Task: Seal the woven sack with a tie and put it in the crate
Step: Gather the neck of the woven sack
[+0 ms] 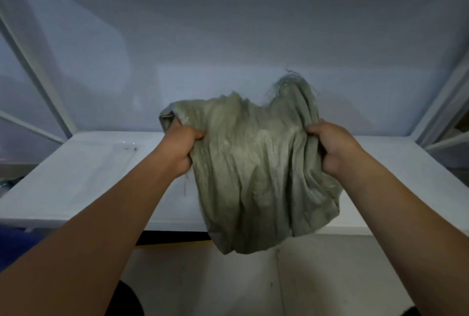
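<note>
Both hands, left hand (181, 149) and right hand (330, 146), grip the woven sack (261, 176) by its sides, lifted over the worktop (76, 183) front edge, probably to gather its frayed mouth for tying

Count on inspection:

- Woven sack (256, 171): one, grey-green, frayed along its upper edge.
- Hands: two, a left hand (179, 149) and a right hand (330, 146), each with fingers curled into the sack's cloth.
- Worktop (76, 183): one, white.
- Clear flat sheet (114, 153): one, on the worktop's left part, kind not discernible.
- White frame bars (38, 66): two at the left. Those at the right are too blurred to count.
</note>
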Motion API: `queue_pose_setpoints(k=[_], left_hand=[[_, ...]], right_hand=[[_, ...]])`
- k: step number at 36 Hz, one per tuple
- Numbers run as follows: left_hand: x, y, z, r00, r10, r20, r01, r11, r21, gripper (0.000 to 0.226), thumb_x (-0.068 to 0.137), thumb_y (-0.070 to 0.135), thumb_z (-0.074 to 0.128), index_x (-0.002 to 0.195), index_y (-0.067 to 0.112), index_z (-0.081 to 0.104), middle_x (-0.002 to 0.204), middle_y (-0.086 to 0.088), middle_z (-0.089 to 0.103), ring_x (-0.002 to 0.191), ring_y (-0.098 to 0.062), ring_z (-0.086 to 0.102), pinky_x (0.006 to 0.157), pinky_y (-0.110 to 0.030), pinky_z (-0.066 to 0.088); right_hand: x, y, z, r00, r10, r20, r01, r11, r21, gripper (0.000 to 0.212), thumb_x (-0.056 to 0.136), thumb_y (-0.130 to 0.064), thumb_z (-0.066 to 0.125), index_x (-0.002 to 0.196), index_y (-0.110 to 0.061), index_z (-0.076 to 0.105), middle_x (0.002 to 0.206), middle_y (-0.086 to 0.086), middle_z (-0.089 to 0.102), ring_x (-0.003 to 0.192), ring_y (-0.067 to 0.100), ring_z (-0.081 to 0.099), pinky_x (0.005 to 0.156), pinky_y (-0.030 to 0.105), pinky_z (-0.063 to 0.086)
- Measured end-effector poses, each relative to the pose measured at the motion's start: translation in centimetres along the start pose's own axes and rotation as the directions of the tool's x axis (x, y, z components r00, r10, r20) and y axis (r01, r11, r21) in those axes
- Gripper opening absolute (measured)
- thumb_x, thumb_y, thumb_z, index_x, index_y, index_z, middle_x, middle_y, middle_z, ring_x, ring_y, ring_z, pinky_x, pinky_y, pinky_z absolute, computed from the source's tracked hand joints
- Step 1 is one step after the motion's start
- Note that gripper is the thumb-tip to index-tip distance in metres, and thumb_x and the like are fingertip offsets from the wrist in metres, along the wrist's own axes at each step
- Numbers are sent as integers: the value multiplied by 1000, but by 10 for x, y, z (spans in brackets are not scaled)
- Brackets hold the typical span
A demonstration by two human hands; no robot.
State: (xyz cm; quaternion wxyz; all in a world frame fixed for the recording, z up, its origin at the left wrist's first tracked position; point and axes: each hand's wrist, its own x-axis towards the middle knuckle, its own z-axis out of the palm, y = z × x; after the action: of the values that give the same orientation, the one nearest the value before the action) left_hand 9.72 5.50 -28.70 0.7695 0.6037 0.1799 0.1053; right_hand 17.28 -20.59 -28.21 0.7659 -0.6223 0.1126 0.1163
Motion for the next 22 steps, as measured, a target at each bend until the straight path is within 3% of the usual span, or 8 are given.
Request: queue_pose_setpoints(k=[3,5,7,9,12,15,19,22], left_hand=[[2,-9,-5,981,154,-114,-130,972,194,33,101,4,52,132,15,58,115,-8,69,98,-17,68,87,-35,60],[-1,-4,-2,936,339,-91,-307,917,254,39,100,1,50,134,20,52,113,5,66,96,-2,65,82,-19,58],[-3,-2,4,931,355,-79,-332,918,217,54,98,-3,49,142,28,43,112,17,61,96,6,60,79,-14,55],[-2,-10,4,982,177,-70,-156,960,233,43,102,5,48,140,23,48,115,7,65,96,-5,62,84,-25,54],[-4,-26,-2,969,-202,-141,234,936,263,28,100,10,53,125,1,59,110,-18,68,88,-28,65,83,-37,55],[-7,-25,3,948,-276,-159,307,925,224,32,98,16,59,126,1,59,100,-15,67,84,-30,64,70,-34,55],[0,-19,13,978,-168,-124,191,961,200,33,98,21,57,129,9,59,109,-14,69,96,-30,66,77,-35,56],[-10,-14,27,993,-114,-11,115,983,143,31,101,24,52,130,16,59,115,-9,70,102,-26,67,85,-34,55]], right_hand=[[16,13,-18,972,27,-233,-4,995,100,16,93,0,53,101,-4,67,112,19,71,98,32,69,84,45,59],[15,9,-20,934,-151,-324,167,986,21,17,89,3,54,91,-8,67,106,16,72,94,29,70,80,38,61],[7,1,-15,908,-304,-290,304,952,-47,20,92,2,56,92,-15,69,94,7,71,80,20,69,71,28,60],[7,3,-12,930,-275,-243,271,961,-52,23,92,0,57,102,-14,72,99,9,73,85,21,70,78,32,62],[12,14,-14,983,46,-176,-42,999,24,24,100,-2,51,117,-7,67,104,16,70,91,29,67,87,43,56],[13,18,-11,972,171,-161,-157,983,97,30,105,-2,42,126,-3,63,102,15,67,90,31,64,87,46,51],[10,9,1,960,-39,-277,41,999,1,35,97,2,45,126,1,64,111,18,69,107,35,67,92,47,58],[-15,4,19,871,-440,-218,379,884,-273,43,97,-4,46,135,-13,63,120,5,70,112,24,67,101,37,54]])
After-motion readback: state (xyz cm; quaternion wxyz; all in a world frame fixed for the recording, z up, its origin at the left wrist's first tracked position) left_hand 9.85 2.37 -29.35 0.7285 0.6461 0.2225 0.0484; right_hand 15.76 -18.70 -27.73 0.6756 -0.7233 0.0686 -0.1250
